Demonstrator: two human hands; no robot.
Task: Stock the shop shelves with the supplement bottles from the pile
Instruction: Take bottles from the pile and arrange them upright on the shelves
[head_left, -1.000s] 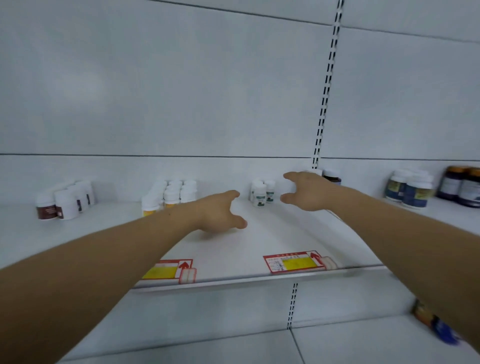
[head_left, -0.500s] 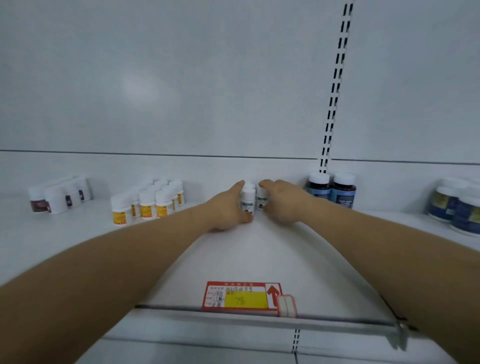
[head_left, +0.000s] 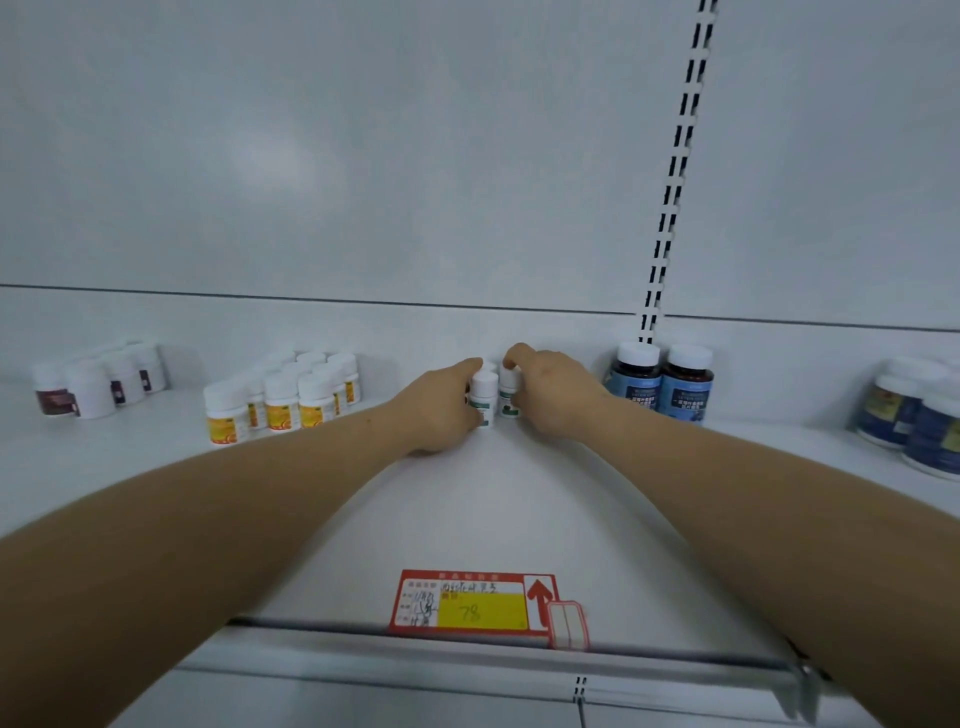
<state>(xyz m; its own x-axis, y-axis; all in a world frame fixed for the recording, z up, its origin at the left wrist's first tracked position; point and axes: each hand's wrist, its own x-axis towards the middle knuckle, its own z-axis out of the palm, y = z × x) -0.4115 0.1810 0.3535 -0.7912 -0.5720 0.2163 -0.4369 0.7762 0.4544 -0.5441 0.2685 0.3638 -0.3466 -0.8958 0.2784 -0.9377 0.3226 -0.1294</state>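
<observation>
Small white supplement bottles with green labels (head_left: 485, 393) stand in a tight group at the back of the white shelf (head_left: 498, 519), near the rear wall. My left hand (head_left: 441, 410) curls round the group's left side, its index finger over the bottle tops. My right hand (head_left: 553, 395) curls round the right side, its fingers over the cap of the right bottle (head_left: 509, 395). Both arms reach deep across the shelf. The bottles behind the front two are mostly hidden by my hands.
On the same shelf stand white bottles with yellow-orange labels (head_left: 280, 400), white bottles with dark red labels (head_left: 91, 387) at far left, two dark blue-labelled bottles (head_left: 660, 382), and more blue-labelled jars (head_left: 914, 415) at far right. A red and yellow price tag (head_left: 478, 603) sits on the shelf's front rail.
Both hands came from the middle of the shelf to the small white bottles and closed in on them from each side. The view shifted left and nearer.
</observation>
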